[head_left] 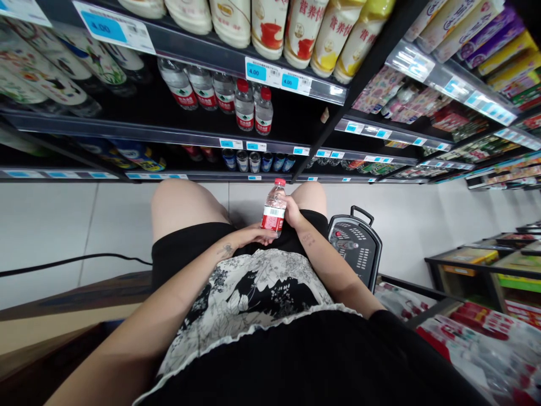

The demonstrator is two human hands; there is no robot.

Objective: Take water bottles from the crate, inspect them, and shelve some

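A small clear water bottle [274,213] with a red cap and a red, white and green label is held nearly upright over my lap. My left hand [260,234] supports it from below, fingers round its base. At its upper right side, my right hand [291,210] grips the bottle near the shoulder. Ahead on the shelf stand two matching red-capped bottles [254,108], with several more bottles [196,87] in a row to their left.
A black basket [355,245] with a handle stands on the floor to my right, a bottle inside. Shelves with price tags [276,76] run across the front. Behind on the right are shrink-wrapped bottle packs [486,355]. A black cable [76,262] crosses the floor at left.
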